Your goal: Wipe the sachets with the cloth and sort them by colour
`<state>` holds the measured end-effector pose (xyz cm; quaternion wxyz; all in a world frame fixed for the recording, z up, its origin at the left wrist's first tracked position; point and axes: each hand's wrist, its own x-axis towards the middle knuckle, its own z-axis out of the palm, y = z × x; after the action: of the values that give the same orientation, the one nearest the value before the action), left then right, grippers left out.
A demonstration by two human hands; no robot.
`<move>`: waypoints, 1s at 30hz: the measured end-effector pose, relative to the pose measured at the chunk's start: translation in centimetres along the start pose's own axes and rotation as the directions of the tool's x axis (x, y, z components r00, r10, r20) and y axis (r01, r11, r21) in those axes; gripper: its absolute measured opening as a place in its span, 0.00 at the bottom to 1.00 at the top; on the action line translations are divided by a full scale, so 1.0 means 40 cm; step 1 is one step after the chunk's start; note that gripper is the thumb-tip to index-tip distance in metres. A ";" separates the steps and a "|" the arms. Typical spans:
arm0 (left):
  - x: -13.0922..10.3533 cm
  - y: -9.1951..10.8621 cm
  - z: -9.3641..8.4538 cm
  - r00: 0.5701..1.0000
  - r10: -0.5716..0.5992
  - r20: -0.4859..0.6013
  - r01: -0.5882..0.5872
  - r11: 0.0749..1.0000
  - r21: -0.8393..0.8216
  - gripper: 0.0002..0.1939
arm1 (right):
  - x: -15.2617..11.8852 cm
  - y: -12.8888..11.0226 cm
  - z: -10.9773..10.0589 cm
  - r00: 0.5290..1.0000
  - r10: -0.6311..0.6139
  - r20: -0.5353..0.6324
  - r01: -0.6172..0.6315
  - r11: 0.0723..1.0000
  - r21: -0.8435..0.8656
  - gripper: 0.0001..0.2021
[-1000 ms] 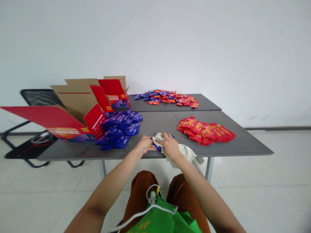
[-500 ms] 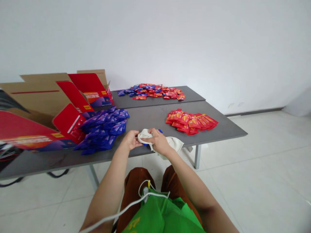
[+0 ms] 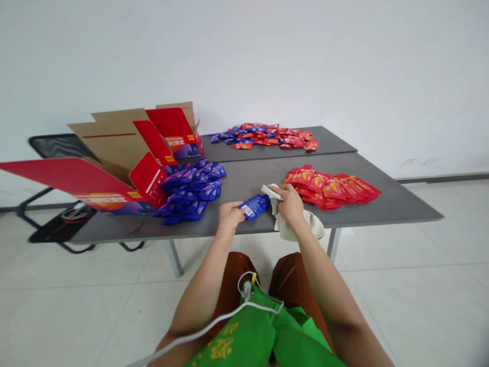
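At the table's front edge my left hand (image 3: 229, 218) pinches one end of a blue pouch (image 3: 255, 206), whose printed side with a white label faces up. My right hand (image 3: 290, 205) grips a whitish cloth (image 3: 283, 224) at the pouch's other end; the cloth's loose part drapes below the hand. Whether the right fingers also touch the pouch is hidden by the cloth. Left of my hands lies a heap of blue pouches (image 3: 193, 191). To the right, close to my right hand, red pouches (image 3: 330, 187) lie in overlapping rows.
An open red carton (image 3: 118, 199) with raised flaps stands at the table's left, another carton (image 3: 183, 137) behind it. Mixed red and blue pouches (image 3: 267, 136) lie at the back of the grey table (image 3: 252, 176). A black-framed chair (image 3: 57, 224) is at far left.
The blue pouch, mostly covered by the cloth and hands before, now shows plainly. My hands have moved apart, the right drawing the cloth toward the pouch's right end. The view has shifted left.
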<state>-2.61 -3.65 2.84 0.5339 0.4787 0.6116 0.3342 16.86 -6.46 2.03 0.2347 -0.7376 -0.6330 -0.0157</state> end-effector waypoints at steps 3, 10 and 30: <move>-0.053 -0.017 -0.002 0.951 0.226 -0.210 -0.147 0.931 0.335 0.28 | -0.007 -0.018 -0.034 0.984 -0.064 -0.164 0.089 0.985 0.150 0.32; -0.091 -0.130 -0.009 0.797 0.600 0.067 -0.532 0.647 0.546 0.20 | -0.030 -0.126 -0.057 0.840 -0.538 0.067 0.525 0.839 0.144 0.32; -0.105 -0.163 0.015 0.608 0.743 0.279 -0.508 0.095 0.856 0.15 | -0.068 -0.132 0.010 0.940 -0.231 0.250 0.287 0.933 -0.217 0.21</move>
<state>-3.63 -9.76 -1.89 -0.0702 0.8511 0.4763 0.2095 11.23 -8.36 2.53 0.0638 -0.6678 -0.7402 -0.0445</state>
